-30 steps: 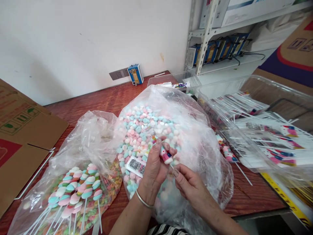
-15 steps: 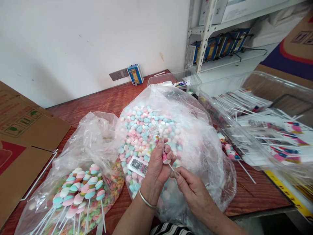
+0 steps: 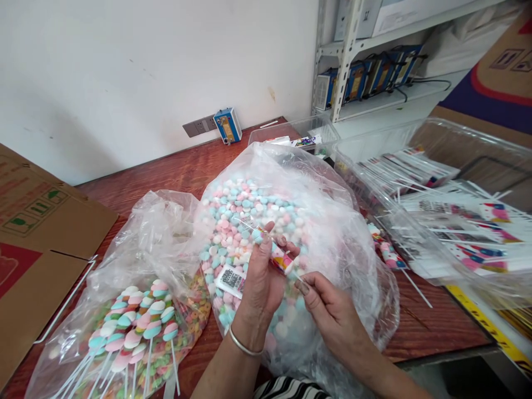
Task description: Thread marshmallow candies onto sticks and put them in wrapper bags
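Observation:
My left hand (image 3: 261, 277), with a silver bangle at the wrist, is closed around a wrapped candy stick (image 3: 277, 256) with a clear printed sleeve. My right hand (image 3: 328, 310) pinches the thin white stick end just below it. Both hands hover over a big clear bag of pastel pink, blue and white candies (image 3: 249, 221). A small QR-code label (image 3: 231, 280) lies on the candies beside my left hand.
A second clear bag (image 3: 137, 321) at the left holds twisted lollipops on white sticks. Clear plastic trays (image 3: 453, 221) of packaged sticks stand at the right. Cardboard boxes (image 3: 37, 221) lie at the left; a metal shelf (image 3: 349, 61) stands behind. One finished stick (image 3: 388, 252) lies on the wooden table.
The candy stick in my left hand has tilted and slid out a little toward the right, and my right hand's pinch has shifted slightly right along the stick.

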Demonstrator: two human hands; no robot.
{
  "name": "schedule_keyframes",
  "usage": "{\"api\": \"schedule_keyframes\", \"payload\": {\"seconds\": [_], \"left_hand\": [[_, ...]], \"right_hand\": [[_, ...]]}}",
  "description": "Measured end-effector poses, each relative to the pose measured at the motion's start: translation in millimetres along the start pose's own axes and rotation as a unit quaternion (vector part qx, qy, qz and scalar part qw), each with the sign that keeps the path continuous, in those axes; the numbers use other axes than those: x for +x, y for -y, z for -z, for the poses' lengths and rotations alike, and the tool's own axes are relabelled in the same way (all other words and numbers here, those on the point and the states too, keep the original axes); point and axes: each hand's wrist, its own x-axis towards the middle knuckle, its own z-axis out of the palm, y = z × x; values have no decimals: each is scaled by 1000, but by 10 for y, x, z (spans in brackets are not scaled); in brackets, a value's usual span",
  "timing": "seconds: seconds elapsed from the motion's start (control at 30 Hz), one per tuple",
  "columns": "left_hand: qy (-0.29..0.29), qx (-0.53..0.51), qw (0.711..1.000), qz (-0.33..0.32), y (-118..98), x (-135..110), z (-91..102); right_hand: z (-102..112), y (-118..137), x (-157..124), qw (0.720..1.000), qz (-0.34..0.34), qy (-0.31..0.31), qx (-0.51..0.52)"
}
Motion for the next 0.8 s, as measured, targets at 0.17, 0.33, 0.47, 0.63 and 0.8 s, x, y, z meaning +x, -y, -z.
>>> {"api": "schedule_keyframes", "payload": {"seconds": [0.17,0.33,0.47,0.63,0.8], "left_hand": [[24,-44,998,35,40,-23,-12],[-1,-77,995,56,109,-44,-32],[61,-67,995,46,42,-43,30],[114,22,993,23,39,-37,100],[116,56,992,2,139,-68,95]], "right_hand": [[-68,-120,4,971,-114,57,204],[-85,-132,23,986,-73,34,145],[-37,-64,27,974,-102,67,192],[5,35,42,998,-34,25,43],[50,141,84,992,44,0,-120]]}}
